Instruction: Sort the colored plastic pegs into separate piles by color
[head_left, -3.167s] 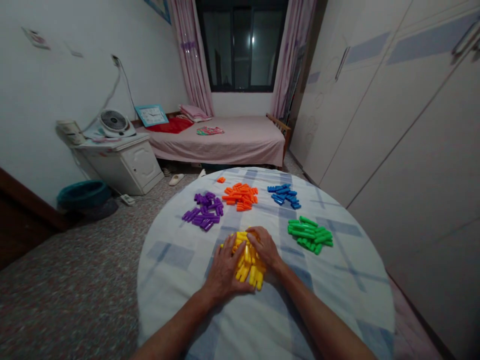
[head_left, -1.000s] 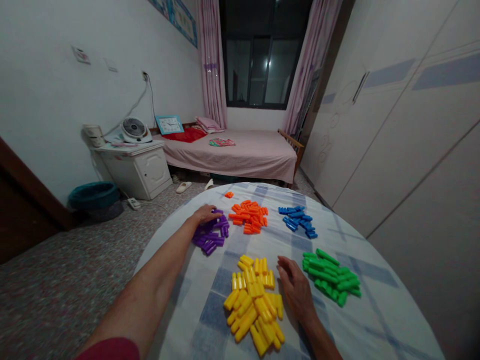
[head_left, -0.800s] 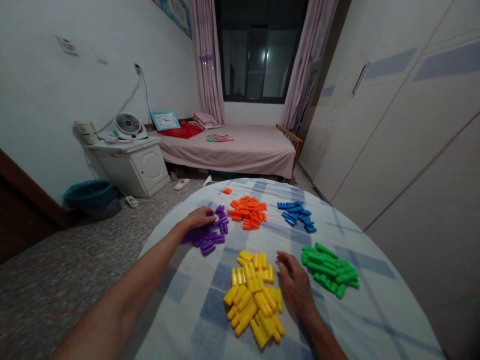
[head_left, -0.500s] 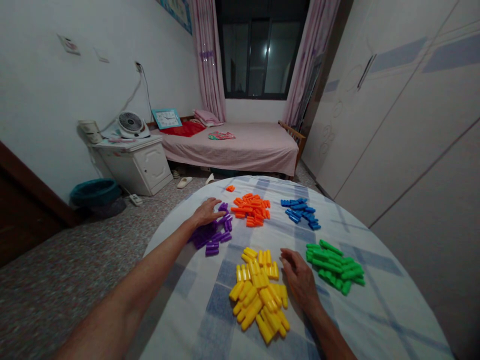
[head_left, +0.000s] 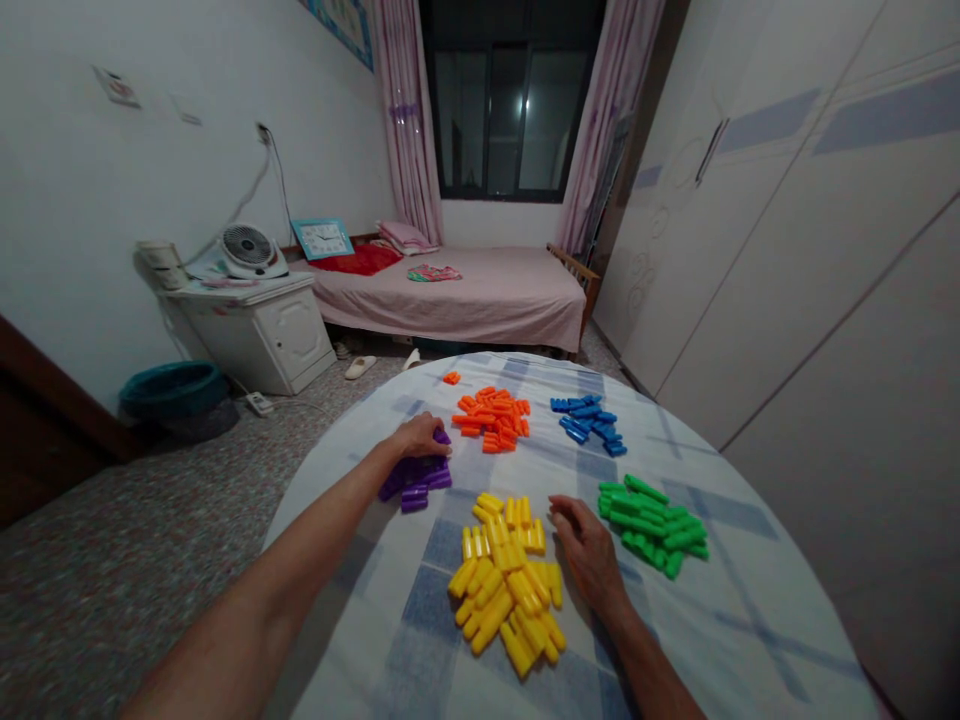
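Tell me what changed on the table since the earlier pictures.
The left hand moved from the yellow pieces onto the purple pieces, pushing them into a tighter heap. The right hand let go of the yellow and rests beside them. Orange, blue and green pieces stayed in their piles.

Nothing legible. Blue-framed clock [head_left: 322, 239] behind bed: dial marks too small, numerals not readable. Two small wall labels [head_left: 116, 87] upper left: print, if any, too tiny & blurred. Framed wall poster [head_left: 341, 30] top edge: cut off, patterned, no readable letters. Wardrobe doors [head_left: 780, 200]: only stripes & swirl shapes, no text.
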